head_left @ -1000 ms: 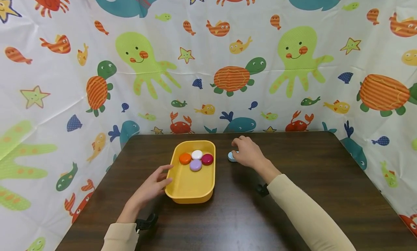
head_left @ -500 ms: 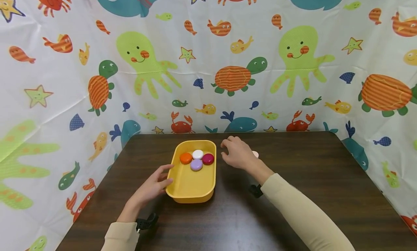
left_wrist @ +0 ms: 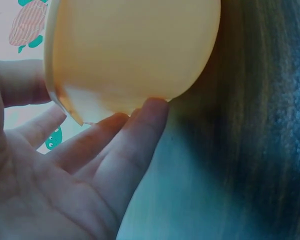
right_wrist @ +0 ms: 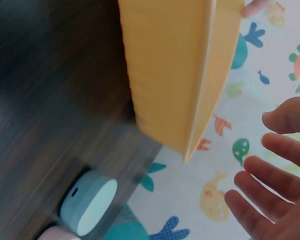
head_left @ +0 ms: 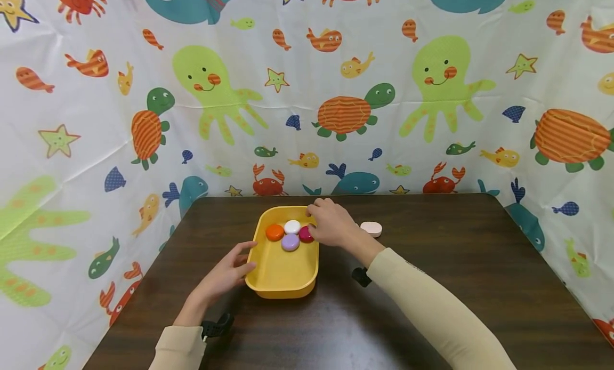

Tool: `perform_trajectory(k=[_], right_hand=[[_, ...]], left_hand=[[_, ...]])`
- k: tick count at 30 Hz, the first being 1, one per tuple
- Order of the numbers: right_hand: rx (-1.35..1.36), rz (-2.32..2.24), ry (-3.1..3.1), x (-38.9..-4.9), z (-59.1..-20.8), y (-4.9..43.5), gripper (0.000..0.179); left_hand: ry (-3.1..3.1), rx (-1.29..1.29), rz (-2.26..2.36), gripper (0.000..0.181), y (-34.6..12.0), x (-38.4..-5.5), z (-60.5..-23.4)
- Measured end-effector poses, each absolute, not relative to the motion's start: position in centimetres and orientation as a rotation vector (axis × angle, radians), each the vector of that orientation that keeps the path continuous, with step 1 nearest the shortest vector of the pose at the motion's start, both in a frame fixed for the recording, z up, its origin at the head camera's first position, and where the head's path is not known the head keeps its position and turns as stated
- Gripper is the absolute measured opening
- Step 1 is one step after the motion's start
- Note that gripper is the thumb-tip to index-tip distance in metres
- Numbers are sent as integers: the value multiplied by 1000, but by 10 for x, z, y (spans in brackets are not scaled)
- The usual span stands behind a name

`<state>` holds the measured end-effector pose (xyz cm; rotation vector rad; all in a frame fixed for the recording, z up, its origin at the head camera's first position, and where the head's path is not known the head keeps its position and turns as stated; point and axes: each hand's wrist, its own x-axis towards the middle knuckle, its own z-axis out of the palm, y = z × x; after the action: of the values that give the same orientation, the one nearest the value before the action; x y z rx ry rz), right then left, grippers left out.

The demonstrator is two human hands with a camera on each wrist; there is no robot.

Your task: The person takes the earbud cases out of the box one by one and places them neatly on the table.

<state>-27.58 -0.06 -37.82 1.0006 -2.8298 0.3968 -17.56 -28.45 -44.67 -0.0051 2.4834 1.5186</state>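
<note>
A yellow plastic bin (head_left: 280,274) stands on the dark table. In its far half lie glossy round pieces: orange (head_left: 275,232), white (head_left: 292,227), lavender (head_left: 290,242) and magenta (head_left: 305,234), the last partly covered by my right hand (head_left: 332,223). That hand hovers at the bin's right rim. In the right wrist view its fingers (right_wrist: 262,195) are loosely spread and hold nothing. My left hand (head_left: 224,274) touches the bin's left side, with fairly straight fingers (left_wrist: 132,147) against the outer wall.
A pale pink puck-like piece (head_left: 371,229) sits on the table right of the bin. Beside it in the right wrist view is a light blue one (right_wrist: 89,202) with a small dark slot; my right arm mostly hides it in the head view. A patterned sea-animal cloth (head_left: 292,82) hangs behind.
My right hand has moved left, from the light blue piece to the bin's right rim, uncovering the pale pink piece. My left hand and the bin have stayed in place.
</note>
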Motion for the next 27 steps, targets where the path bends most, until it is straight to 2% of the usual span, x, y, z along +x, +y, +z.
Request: perform_trajectory(k=[18, 27], right_hand=[[1176, 417, -2834, -281, -396, -32, 32], [1251, 345, -2844, -282, -413, -45, 38]], left_hand=[[2483, 1, 1524, 57, -283, -174, -442], [2488, -8, 1520, 57, -282, -174, -443]])
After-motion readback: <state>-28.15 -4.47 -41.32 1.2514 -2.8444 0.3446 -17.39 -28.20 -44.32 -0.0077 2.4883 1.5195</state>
